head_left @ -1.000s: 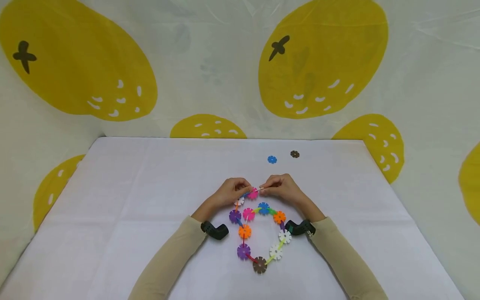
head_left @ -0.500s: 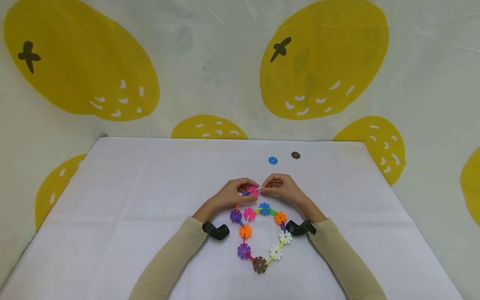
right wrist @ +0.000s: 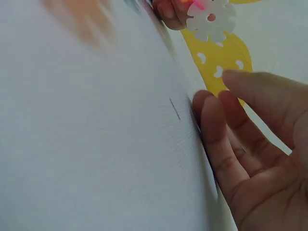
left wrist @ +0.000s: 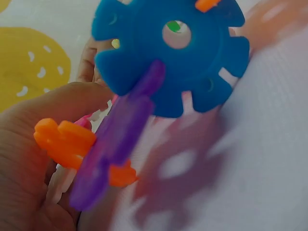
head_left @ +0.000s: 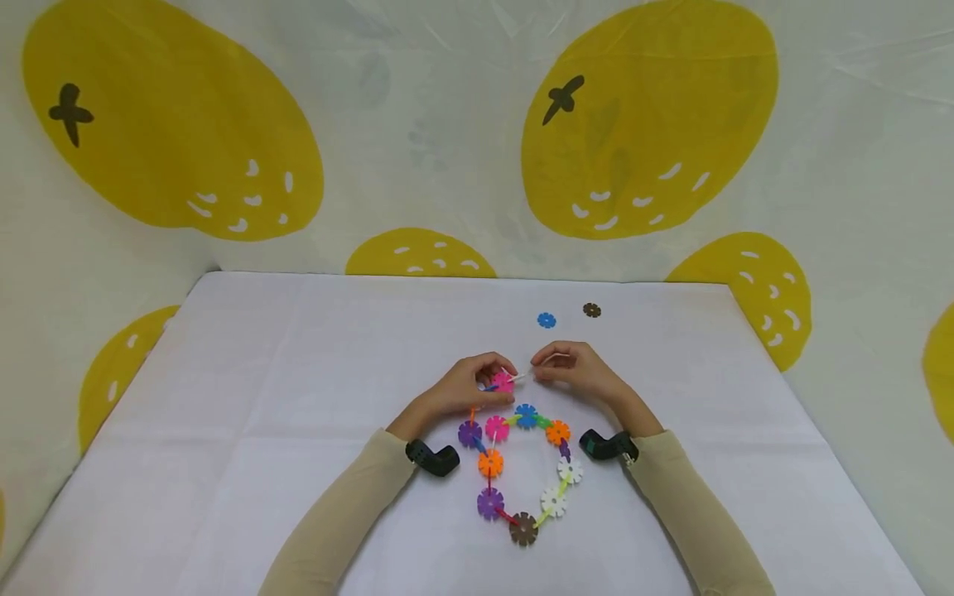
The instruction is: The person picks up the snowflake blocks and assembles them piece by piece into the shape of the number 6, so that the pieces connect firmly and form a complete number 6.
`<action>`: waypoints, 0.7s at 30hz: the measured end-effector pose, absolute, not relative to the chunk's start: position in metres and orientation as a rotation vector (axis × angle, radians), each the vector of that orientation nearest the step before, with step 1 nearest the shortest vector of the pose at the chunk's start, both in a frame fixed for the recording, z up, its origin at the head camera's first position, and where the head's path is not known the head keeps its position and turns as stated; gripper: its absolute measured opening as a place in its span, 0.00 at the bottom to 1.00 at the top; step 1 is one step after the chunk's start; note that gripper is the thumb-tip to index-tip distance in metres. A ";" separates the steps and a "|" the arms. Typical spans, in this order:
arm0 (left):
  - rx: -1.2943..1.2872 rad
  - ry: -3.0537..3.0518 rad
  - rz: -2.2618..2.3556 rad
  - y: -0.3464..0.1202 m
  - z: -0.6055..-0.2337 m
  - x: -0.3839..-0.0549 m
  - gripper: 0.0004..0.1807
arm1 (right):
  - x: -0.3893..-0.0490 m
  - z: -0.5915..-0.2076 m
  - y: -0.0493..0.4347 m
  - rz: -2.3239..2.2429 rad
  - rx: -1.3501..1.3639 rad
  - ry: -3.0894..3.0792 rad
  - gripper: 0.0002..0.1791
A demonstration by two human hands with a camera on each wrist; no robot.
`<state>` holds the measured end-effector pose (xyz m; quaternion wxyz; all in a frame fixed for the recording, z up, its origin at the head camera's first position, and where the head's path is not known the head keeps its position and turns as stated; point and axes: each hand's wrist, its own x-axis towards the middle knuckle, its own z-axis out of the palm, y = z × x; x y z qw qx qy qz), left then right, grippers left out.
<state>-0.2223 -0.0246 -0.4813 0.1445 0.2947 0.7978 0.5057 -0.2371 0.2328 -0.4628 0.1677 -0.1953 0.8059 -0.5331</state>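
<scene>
My left hand (head_left: 473, 385) pinches a pink snowflake disc (head_left: 503, 382) at the upper end of a linked chain. A white snowflake disc (right wrist: 211, 20), seen nearly edge-on from the head, is slotted into the pink one and sticks out to the right. Just beyond it, my right hand (head_left: 577, 369) holds nothing; its thumb and bent fingers stand apart. The rest of the chain curves over the table through an orange disc (head_left: 490, 463), a brown disc (head_left: 524, 529) and a blue disc (head_left: 526, 415). In the left wrist view, another blue disc (left wrist: 144, 72) and a purple disc (left wrist: 120, 134) cover much of the hand.
A loose blue disc (head_left: 546, 320) and a loose brown disc (head_left: 592, 310) lie flat beyond the hands. The white-covered table (head_left: 335, 339) ends at a cloth backdrop (head_left: 432, 165) printed with yellow shapes.
My right hand has let go of the white disc and drawn back to the right. My left hand keeps its hold on the pink disc, and the white one stays attached.
</scene>
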 end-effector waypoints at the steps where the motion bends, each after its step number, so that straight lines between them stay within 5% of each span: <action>1: 0.846 2.303 1.447 -0.025 -0.482 -0.222 0.20 | -0.238 -0.463 0.233 -1.535 -0.513 2.298 0.12; 21: 0.882 2.296 1.392 -0.027 -0.485 -0.224 0.17 | -0.282 -0.468 0.228 -1.729 0.173 2.528 0.19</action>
